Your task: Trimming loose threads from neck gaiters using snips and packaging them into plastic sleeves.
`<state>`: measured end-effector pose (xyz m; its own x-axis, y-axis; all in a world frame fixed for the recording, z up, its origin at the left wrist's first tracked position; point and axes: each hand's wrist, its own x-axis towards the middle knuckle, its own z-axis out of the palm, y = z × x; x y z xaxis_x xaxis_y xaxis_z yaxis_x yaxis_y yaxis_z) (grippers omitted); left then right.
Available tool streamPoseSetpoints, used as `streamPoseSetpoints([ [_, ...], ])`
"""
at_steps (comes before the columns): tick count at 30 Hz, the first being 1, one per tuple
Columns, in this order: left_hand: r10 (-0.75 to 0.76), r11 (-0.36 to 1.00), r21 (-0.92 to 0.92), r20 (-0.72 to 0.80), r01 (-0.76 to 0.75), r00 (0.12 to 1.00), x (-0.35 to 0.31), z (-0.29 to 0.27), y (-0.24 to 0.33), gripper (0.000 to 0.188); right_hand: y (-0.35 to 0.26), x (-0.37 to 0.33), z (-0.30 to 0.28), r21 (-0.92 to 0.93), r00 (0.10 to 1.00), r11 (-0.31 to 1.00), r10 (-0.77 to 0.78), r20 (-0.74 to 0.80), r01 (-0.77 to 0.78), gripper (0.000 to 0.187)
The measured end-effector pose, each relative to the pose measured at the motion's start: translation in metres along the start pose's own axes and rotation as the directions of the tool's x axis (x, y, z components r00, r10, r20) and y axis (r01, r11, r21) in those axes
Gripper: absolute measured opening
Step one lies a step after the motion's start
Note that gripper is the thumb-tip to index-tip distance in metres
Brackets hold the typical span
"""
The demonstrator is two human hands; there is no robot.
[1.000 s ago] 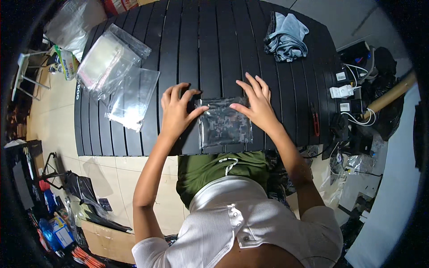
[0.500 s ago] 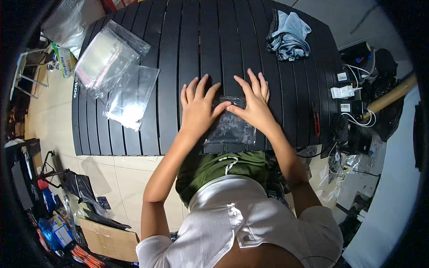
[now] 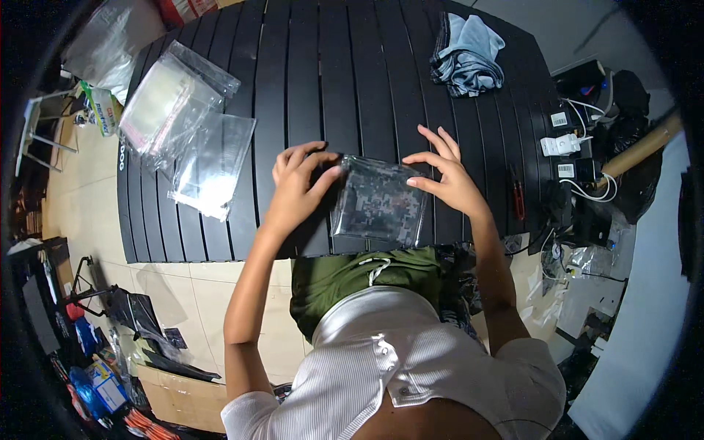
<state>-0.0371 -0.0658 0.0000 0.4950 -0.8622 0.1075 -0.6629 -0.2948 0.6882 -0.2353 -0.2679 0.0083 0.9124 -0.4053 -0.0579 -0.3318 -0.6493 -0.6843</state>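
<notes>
A flat clear plastic bag [image 3: 381, 202] with folded dark grey camouflage cloth inside lies at the near edge of the black slatted table, turned slightly askew. My left hand [image 3: 299, 183] is at its upper left corner, fingers curled and thumb and forefinger closed on the edge there. At the upper right corner is my right hand [image 3: 449, 180]. Its thumb rests on the bag's edge, while the forefinger reaches just beyond the top and the other fingers are spread.
Several clear plastic bags [image 3: 213, 165] lie in an overlapping pile on the table's left. A crumpled light blue cloth [image 3: 469, 55] sits at the far right. Red-handled snips [image 3: 518, 198] lie near the right edge, beside white chargers and cables [image 3: 561, 145].
My hands have drawn apart from the bag's top edge, where the thumbs met, to its two upper corners. More of the bag shows, and it has turned slightly clockwise.
</notes>
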Motion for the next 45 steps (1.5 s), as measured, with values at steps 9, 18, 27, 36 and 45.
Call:
streamPoseSetpoints([
  [9, -0.073, 0.959, -0.265, 0.13, 0.105, 0.989, 0.023, 0.014, 0.019, 0.03, -0.005, -0.002, -0.006, 0.214, 0.994, 0.971, -0.101, -0.03, 0.105, 0.015],
  [18, 0.382, 0.828, -0.471, 0.075, -0.305, 0.921, 0.0, -0.048, 0.042, 0.035, -0.059, -0.024, -0.062, 0.096, 0.899, 0.895, -0.426, -0.101, 0.435, 0.032],
  [27, -0.141, 0.902, -0.421, -0.065, 0.102, 0.988, -0.04, -0.011, 0.029, 0.041, -0.031, -0.041, -0.007, 0.211, 0.919, 0.977, 0.048, -0.39, 0.039, 0.021],
  [36, 0.132, 0.925, 0.372, -0.118, -0.079, 0.984, 0.018, 0.053, 0.021, 0.048, -0.047, 0.018, 0.074, -0.362, 0.915, 0.924, -0.037, -0.401, -0.122, 0.054],
  [45, 0.081, 0.845, 0.535, -0.099, -0.016, 0.992, 0.019, 0.055, 0.022, 0.046, -0.046, 0.017, 0.071, -0.459, 0.936, 0.872, 0.0, -0.352, -0.172, 0.055],
])
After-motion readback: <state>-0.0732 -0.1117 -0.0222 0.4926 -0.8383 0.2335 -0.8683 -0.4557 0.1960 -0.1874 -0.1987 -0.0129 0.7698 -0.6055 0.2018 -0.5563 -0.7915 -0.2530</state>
